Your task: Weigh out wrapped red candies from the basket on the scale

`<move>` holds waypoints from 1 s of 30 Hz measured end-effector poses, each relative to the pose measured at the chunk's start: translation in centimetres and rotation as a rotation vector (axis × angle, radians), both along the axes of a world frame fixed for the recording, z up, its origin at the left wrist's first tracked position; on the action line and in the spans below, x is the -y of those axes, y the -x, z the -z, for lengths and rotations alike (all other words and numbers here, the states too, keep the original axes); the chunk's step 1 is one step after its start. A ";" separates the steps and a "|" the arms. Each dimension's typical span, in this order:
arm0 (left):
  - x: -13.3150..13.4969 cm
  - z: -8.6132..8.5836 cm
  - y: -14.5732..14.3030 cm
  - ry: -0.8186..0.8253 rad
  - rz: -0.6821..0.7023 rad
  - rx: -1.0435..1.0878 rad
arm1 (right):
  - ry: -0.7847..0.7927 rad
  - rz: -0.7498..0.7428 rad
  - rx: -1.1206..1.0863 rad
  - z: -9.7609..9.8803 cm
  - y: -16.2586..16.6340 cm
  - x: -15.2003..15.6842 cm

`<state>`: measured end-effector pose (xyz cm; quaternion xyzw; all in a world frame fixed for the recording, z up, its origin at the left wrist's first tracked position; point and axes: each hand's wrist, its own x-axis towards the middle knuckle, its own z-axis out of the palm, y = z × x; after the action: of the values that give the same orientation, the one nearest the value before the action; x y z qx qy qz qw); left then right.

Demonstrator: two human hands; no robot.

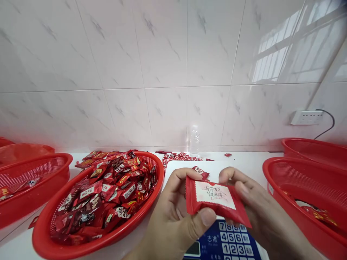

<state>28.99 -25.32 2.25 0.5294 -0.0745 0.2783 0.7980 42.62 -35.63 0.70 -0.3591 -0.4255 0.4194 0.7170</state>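
Note:
A red sealed candy packet (pixel 216 195) with a white label and handwriting-style print is held up between my hands, tilted down at its right end. My left hand (pixel 180 213) is closed on its left end, thumb along the lower edge. My right hand (pixel 257 206) grips its right end, with some fingers hidden behind it. Just behind lies another red packet (pixel 202 172), partly covered by the held one. Below my hands is a scale (pixel 222 240) with a blue keypad and a white top plate (pixel 180 165).
To the left a red plastic basket (pixel 159 173) is heaped with candy packets. Other red baskets stand at the far left (pixel 63 162) and right (pixel 271 164). By the tiled wall are small red packets (pixel 179 157), a clear bottle (pixel 194 141) and a socket strip (pixel 307 117).

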 end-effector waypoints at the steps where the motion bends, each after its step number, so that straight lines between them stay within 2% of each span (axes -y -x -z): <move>1: 0.0 0.0 0.0 -0.016 -0.032 -0.010 | -0.029 0.066 0.053 -0.1 0.0 0.3; 3: 0.1 -0.1 0.0 -0.054 -0.088 -0.032 | -0.048 0.183 0.195 -0.1 0.0 1.0; 7: 0.4 0.2 0.1 -0.097 -0.130 -0.068 | 0.021 0.395 0.530 -0.3 0.5 2.3; 11: 0.7 0.4 0.2 -0.118 -0.170 -0.045 | -0.006 0.510 0.645 -1.0 1.1 2.4; 17: 0.5 0.2 0.1 -0.076 0.019 -0.041 | 0.009 0.503 0.641 -1.2 1.1 2.2; 26: -0.2 1.0 -0.4 -0.073 -0.006 -0.015 | -0.066 0.571 0.671 -1.0 1.6 2.3; 30: -0.3 1.0 -0.5 -0.062 -0.022 -0.021 | -0.082 0.519 0.695 -1.4 1.7 2.0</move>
<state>29.47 -25.00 1.23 0.5576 -0.0687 0.2792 0.7788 40.92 -37.63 2.12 -0.5452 -0.5536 0.0623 0.6264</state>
